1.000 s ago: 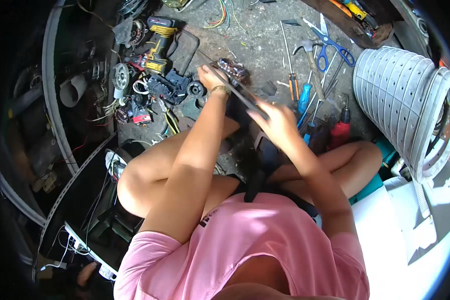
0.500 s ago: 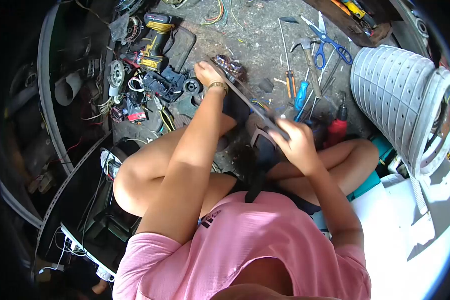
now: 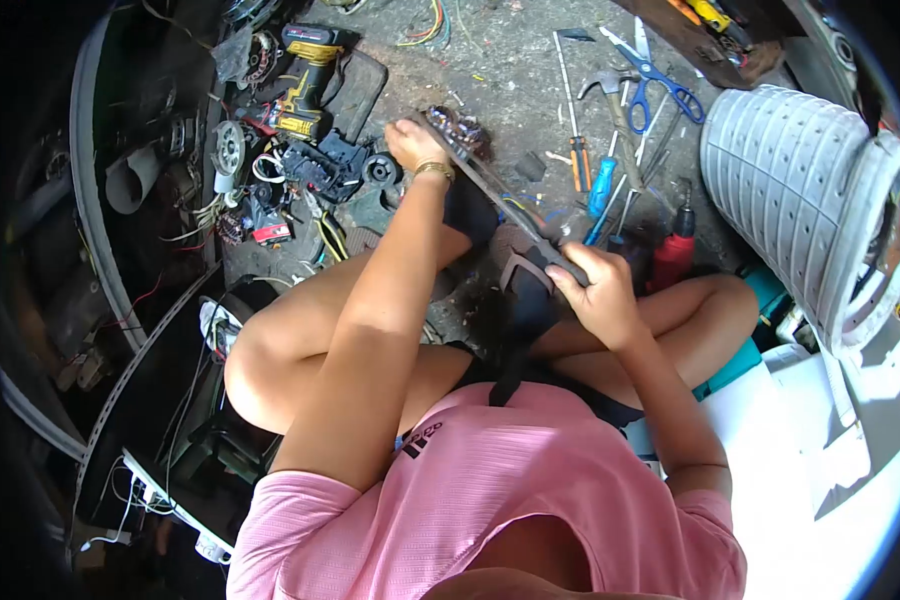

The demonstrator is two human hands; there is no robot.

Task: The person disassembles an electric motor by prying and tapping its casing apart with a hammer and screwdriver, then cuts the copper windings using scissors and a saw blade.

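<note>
1. Controlling the long metal tool (image 3: 498, 195) well seemed to call for a steady right hand (image 3: 604, 292), with left-hand fingers kept off its edges.
2. The right grip was closed around the dark handle (image 3: 568, 268); whether the left hand (image 3: 410, 144) held the far end was unclear.
3. The tool slanted between both hands, near the copper-wound part (image 3: 462, 130).

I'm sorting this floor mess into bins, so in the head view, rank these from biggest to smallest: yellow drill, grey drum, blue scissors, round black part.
1. Grey drum
2. Yellow drill and blue scissors: too alike in span to rank
3. Round black part
</note>
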